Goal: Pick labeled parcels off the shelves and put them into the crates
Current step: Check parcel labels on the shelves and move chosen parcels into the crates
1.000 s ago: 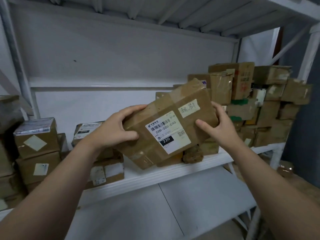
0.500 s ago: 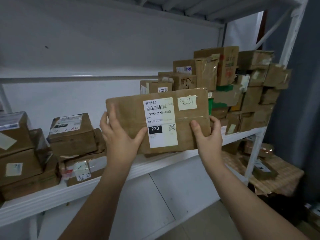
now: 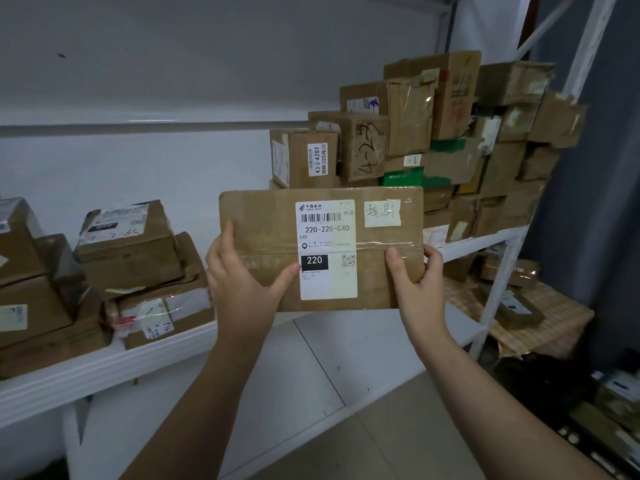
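Before the white shelf (image 3: 104, 372), at the middle of the scene, a flat brown parcel (image 3: 263, 237) is held up on edge, its broad face turned toward the person and clear of the shelf board. The left hand (image 3: 242, 289) grips its lower corner at eight o'clock, with the thumb laid across the front up to the white shipping label (image 3: 327, 249) and the fingers wrapped round the side edge. The right hand (image 3: 420, 289) holds the corner at four o'clock, thumb on the taped front and fingers behind. The label reads 220-220-C40, with 220 in a black block, and a pale handwritten note (image 3: 382, 213) is taped just beside it at two o'clock. From twelve to three o'clock behind the parcel, a stack of cardboard boxes (image 3: 453, 157) crowds the shelf's end. At nine o'clock more taped boxes (image 3: 128, 251) lie piled on the same shelf. Down at four o'clock a low tabletop (image 3: 554, 327) with a checked cover carries a few small packages.
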